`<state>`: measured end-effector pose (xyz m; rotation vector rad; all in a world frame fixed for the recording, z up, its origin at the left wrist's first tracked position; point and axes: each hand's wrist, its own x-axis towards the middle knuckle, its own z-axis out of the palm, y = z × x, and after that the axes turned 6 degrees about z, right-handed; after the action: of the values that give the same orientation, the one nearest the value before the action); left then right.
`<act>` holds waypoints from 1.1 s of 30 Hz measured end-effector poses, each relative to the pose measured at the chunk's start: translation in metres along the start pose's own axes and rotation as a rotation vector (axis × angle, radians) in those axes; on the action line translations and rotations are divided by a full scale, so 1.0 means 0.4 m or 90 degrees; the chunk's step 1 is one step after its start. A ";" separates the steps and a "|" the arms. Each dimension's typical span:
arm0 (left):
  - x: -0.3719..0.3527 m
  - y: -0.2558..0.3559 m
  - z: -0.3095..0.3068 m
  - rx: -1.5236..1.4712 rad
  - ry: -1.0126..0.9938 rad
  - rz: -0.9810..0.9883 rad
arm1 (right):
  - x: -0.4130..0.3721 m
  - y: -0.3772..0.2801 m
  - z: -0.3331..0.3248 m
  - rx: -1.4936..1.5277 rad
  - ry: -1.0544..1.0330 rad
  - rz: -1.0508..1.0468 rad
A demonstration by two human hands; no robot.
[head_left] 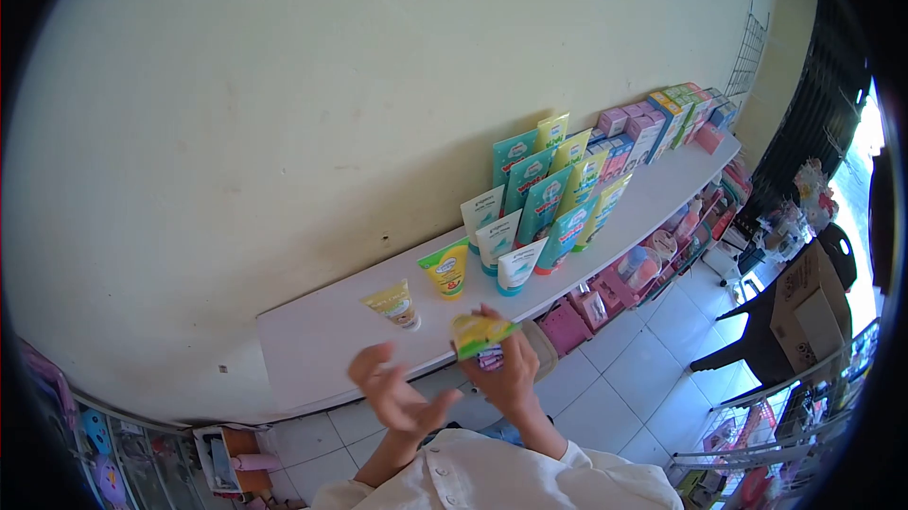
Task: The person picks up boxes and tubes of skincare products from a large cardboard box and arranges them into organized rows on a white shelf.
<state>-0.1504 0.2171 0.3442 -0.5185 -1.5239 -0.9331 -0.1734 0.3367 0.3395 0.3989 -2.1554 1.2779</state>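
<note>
My right hand is closed around a yellow and green squeeze tube, held just off the front edge of the white shelf. A small purple-and-white striped item shows under the tube in the same hand. Beside it, my left hand is raised with fingers spread and nothing in it. On the shelf in front stand a yellow tube with a green top band and a pale yellow tube. Rows of teal, white and yellow tubes stand upright to their right.
Small boxes are stacked at the shelf's far right end. Pink baskets with goods sit below the shelf. A cardboard box rests on a dark chair at right. Display racks flank me on both sides.
</note>
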 end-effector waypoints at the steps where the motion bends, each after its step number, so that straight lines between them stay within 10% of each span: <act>1: -0.002 -0.010 -0.005 -0.003 -0.001 0.000 | 0.011 0.011 0.001 -0.024 0.004 0.021; 9: -0.006 -0.067 -0.018 0.032 -0.103 -0.380 | 0.035 0.041 0.029 -0.083 -0.050 0.026; 33: -0.016 -0.100 0.015 0.068 -0.161 -0.412 | 0.007 0.025 -0.054 -0.034 -0.072 0.160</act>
<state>-0.1839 0.2001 0.3276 -0.0516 -2.0127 -1.2993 -0.1736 0.3605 0.3419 0.1860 -2.3890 1.3570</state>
